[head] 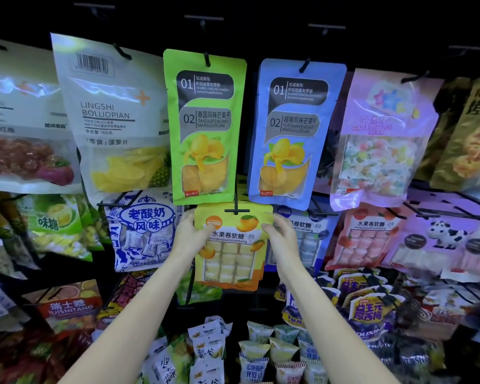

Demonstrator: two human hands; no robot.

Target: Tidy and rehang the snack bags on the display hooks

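A shop: rows of packaged snack bags [205, 126] hang from black display hooks [236, 210] on racks

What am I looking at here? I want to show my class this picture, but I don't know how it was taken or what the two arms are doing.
There is no machine here. The single picture comes from a wide-angle camera worn on a person's head, so the two bare arms reaching in from below are the wearer's own.

In front is a shop display wall of snack bags hung on black hooks. The left hand and right hand each pinch an upper corner of a yellow fruit soft-candy bag, held at the tip of a black hook.

Above it hang a green mango bag and a blue mango bag. Left of the green one hangs a white pineapple-slice bag. Small wrapped sweets lie loose at the bottom.
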